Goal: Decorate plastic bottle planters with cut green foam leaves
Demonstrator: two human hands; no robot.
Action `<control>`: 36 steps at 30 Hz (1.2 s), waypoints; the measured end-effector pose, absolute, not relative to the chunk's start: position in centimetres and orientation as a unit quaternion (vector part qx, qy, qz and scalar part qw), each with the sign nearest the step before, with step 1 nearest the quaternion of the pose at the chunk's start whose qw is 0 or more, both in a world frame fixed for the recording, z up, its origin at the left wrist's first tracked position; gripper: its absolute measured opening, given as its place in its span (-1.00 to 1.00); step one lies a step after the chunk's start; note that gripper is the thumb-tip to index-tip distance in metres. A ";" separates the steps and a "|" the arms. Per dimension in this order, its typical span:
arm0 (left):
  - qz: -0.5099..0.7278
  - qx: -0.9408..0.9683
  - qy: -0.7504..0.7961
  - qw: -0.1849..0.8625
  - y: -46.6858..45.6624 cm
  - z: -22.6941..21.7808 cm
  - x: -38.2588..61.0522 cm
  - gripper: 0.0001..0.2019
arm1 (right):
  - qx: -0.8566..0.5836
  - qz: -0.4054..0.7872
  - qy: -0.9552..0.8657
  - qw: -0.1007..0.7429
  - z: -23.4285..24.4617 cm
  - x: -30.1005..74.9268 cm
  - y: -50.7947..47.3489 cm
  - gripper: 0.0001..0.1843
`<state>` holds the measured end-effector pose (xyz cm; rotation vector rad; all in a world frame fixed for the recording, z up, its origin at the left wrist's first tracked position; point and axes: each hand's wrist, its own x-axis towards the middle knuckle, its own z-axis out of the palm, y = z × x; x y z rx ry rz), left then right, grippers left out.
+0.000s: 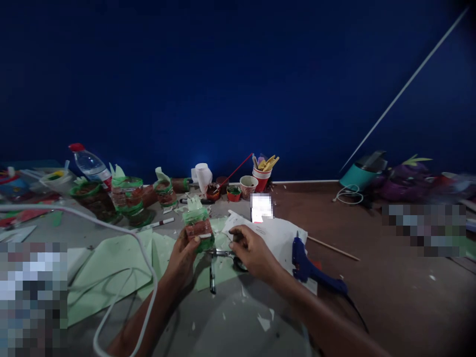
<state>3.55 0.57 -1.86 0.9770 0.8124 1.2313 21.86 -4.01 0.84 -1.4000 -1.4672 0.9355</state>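
Note:
My left hand (185, 255) is closed round a small craft pot (198, 225) with a reddish-brown body, green bands and a pale green paper top, held upright just above the table. My right hand (252, 249) rests palm down to its right, over a pair of scissors (224, 253) lying on the table; its fingers are curled near the handles, and whether they grip them is hidden. A black pen (212, 277) lies just below the scissors.
Light green paper sheets (111, 263) and white paper (277, 235) cover the table. A blue glue gun (310, 270) lies at right. Several similar green-banded pots (127, 194), a water bottle (89, 164), cups with tools (262, 177) and a white cable (122, 238) stand behind and left.

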 end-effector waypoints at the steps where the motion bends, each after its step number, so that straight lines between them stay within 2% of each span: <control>1: 0.540 0.421 0.359 0.634 0.6 -1.7 3.5 -0.62 | -0.562 0.373 -0.606 0.422 1.1 22.1 -4.1 -0.75; 7: 0.544 0.418 0.370 0.626 0.5 -0.9 3.2 -0.58 | -0.557 0.330 -0.690 0.323 1.8 24.2 -4.1 -0.78; 15: 0.539 0.389 0.386 0.640 0.9 -1.0 2.7 -0.53 | -0.582 0.251 -0.735 0.240 0.6 25.2 -4.4 -0.79; 28: 0.553 0.416 0.365 0.622 0.5 -1.2 2.8 -0.65 | -0.580 0.269 -0.723 0.262 1.0 24.1 -2.9 -0.81; 36: 0.549 0.426 0.379 0.611 0.4 -0.4 2.9 -0.62 | -0.572 0.274 -0.724 0.272 0.2 23.6 -4.1 -0.81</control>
